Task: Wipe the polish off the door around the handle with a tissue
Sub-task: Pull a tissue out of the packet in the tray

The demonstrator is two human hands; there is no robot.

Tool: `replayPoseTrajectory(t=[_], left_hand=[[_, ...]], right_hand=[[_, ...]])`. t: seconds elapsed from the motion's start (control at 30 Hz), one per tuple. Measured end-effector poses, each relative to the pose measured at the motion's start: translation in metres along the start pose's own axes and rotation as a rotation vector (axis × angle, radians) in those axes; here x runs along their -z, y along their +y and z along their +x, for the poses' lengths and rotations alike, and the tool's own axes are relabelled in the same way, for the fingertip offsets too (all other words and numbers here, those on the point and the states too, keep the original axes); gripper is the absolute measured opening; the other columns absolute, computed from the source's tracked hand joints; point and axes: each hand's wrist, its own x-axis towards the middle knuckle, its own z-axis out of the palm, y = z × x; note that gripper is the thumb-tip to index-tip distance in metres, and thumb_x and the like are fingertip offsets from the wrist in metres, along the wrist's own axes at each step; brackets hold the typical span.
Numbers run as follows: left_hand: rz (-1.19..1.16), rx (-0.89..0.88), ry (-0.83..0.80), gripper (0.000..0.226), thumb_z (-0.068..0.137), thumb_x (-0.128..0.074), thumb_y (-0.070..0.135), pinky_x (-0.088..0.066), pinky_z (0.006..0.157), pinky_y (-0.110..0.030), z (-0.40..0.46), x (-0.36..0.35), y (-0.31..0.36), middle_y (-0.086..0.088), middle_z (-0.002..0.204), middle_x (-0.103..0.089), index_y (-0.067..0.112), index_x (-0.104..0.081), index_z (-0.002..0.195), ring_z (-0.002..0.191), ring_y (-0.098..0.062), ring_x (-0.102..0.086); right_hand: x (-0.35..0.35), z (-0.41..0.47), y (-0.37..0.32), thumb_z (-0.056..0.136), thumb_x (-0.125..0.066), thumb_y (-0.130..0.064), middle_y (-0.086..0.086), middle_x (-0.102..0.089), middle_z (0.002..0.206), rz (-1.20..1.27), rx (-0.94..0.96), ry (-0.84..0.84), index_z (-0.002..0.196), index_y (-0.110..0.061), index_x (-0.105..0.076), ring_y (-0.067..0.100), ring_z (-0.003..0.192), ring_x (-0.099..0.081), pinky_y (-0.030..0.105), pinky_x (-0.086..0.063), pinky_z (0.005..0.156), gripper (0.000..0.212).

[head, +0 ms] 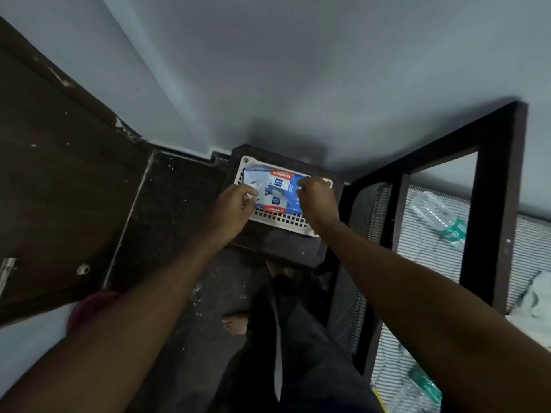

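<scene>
A blue and white tissue pack with red labels lies in a white slotted basket on a small dark stool. My left hand pinches something white at the pack's left side, fingers closed. My right hand grips the pack's right end. The dark brown door stands at the left, with part of a metal handle at the frame's left edge and a round lock hole beside it.
A dark bed frame stands at the right, with a striped mattress and a clear plastic bottle on it. A grey wall rises behind the stool. My legs and a bare foot show on the dark floor below. A red object sits by the door.
</scene>
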Motion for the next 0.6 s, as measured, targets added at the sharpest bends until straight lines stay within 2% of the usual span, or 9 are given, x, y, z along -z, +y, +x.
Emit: replayPoseTrajectory(t=[0.07, 0.2, 0.27, 0.3, 0.37, 0.47, 0.53, 0.6], left_hand=[[0.035, 0.012, -0.004, 0.016, 0.099, -0.061, 0.02, -0.051, 0.073, -0.023, 0.014, -0.013, -0.006, 0.005, 0.105, -0.056, 0.017, -0.067, 0.113, 0.093, -0.013, -0.062], [0.075, -0.01, -0.002, 0.016, 0.097, -0.065, 0.021, -0.057, 0.077, -0.03, 0.034, -0.04, -0.02, 0.0, 0.109, -0.059, 0.018, -0.067, 0.113, 0.096, -0.013, -0.06], [0.094, -0.026, 0.016, 0.018, 0.095, -0.067, 0.022, -0.058, 0.084, -0.039, 0.045, -0.05, -0.026, 0.0, 0.111, -0.059, 0.021, -0.066, 0.113, 0.102, -0.016, -0.06], [0.104, -0.018, 0.021, 0.02, 0.095, -0.067, 0.023, -0.058, 0.085, -0.041, 0.049, -0.055, -0.028, 0.0, 0.113, -0.058, 0.023, -0.065, 0.115, 0.105, -0.018, -0.06], [0.116, 0.008, 0.039, 0.028, 0.094, -0.07, 0.021, -0.058, 0.089, -0.043, 0.059, -0.066, -0.031, -0.003, 0.121, -0.057, 0.023, -0.063, 0.121, 0.113, -0.021, -0.058], [0.135, 0.035, 0.059, 0.045, 0.093, -0.072, 0.021, -0.053, 0.102, -0.04, 0.071, -0.08, -0.034, -0.006, 0.137, -0.053, 0.022, -0.058, 0.135, 0.128, -0.023, -0.051], [0.154, 0.032, 0.049, 0.049, 0.094, -0.071, 0.022, -0.048, 0.105, -0.035, 0.078, -0.089, -0.037, -0.008, 0.139, -0.052, 0.021, -0.056, 0.14, 0.132, -0.023, -0.047], [0.194, -0.001, 0.049, 0.049, 0.092, -0.073, 0.023, -0.05, 0.103, -0.034, 0.085, -0.099, -0.045, -0.008, 0.131, -0.054, 0.022, -0.06, 0.139, 0.125, -0.023, -0.051]], right_hand=[[-0.012, 0.011, 0.007, 0.085, -0.052, 0.01, 0.02, -0.07, 0.096, 0.02, -0.051, -0.025, 0.084, 0.001, -0.069, 0.034, 0.088, -0.065, 0.034, -0.049, 0.07, 0.019], [-0.04, 0.023, 0.012, 0.087, -0.051, 0.005, 0.016, -0.074, 0.096, 0.075, -0.101, -0.05, 0.093, -0.005, -0.076, 0.028, 0.083, -0.066, 0.035, -0.052, 0.077, 0.028], [-0.053, 0.032, 0.012, 0.091, -0.051, 0.001, 0.015, -0.073, 0.099, 0.125, -0.122, -0.074, 0.098, -0.007, -0.077, 0.027, 0.084, -0.067, 0.033, -0.052, 0.071, 0.028], [-0.058, 0.034, 0.012, 0.092, -0.052, 0.0, 0.015, -0.072, 0.096, 0.136, -0.128, -0.093, 0.094, -0.007, -0.076, 0.025, 0.081, -0.065, 0.03, -0.047, 0.066, 0.026], [-0.069, 0.042, 0.011, 0.093, -0.051, 0.0, 0.011, -0.066, 0.08, 0.148, -0.124, -0.113, 0.075, -0.013, -0.07, 0.022, 0.068, -0.058, 0.029, -0.039, 0.059, 0.029], [-0.078, 0.053, 0.007, 0.091, -0.05, 0.0, 0.003, -0.054, 0.062, 0.18, -0.142, -0.106, 0.055, -0.021, -0.046, 0.016, 0.055, -0.049, 0.03, -0.037, 0.054, 0.042], [-0.087, 0.06, 0.006, 0.092, -0.053, -0.004, 0.001, -0.056, 0.061, 0.182, -0.165, -0.136, 0.057, -0.017, -0.055, 0.015, 0.054, -0.05, 0.027, -0.033, 0.051, 0.037], [-0.096, 0.066, 0.006, 0.093, -0.056, -0.008, 0.004, -0.065, 0.072, 0.149, -0.163, -0.158, 0.075, -0.011, -0.071, 0.019, 0.062, -0.06, 0.028, -0.041, 0.053, 0.024]])
